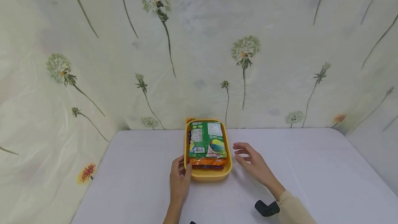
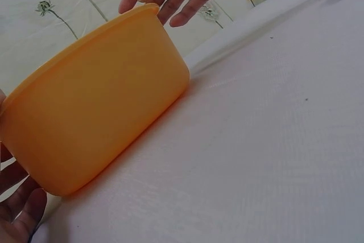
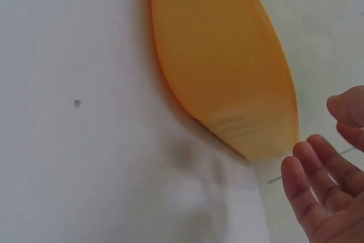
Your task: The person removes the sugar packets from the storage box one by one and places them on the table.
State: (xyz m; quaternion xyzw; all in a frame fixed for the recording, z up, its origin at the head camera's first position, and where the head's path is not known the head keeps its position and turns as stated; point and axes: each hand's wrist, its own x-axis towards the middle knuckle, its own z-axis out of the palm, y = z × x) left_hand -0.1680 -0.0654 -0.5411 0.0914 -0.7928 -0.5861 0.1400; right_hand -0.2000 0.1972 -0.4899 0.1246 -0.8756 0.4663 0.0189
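A yellow plastic basin (image 1: 211, 175) stands on the white table and holds a green printed packet (image 1: 206, 141) on top of an orange packet (image 1: 208, 162). My left hand (image 1: 180, 182) grips the basin's left side near the front corner, thumb at the rim and fingers along the outer wall. To the right, my right hand (image 1: 253, 163) hovers beside the basin with fingers loosely bent, apart from its wall and holding nothing. The basin's outer wall (image 2: 102, 95) fills much of the left wrist view. Under the orange packet a dark wrapper shows only in part.
Behind the basin rises a pale cloth backdrop (image 1: 199, 96) with a dandelion print, meeting the table's (image 1: 149, 148) back edge. A black device (image 1: 266, 208) sits at the right wrist, by a beige sleeve (image 1: 293, 208).
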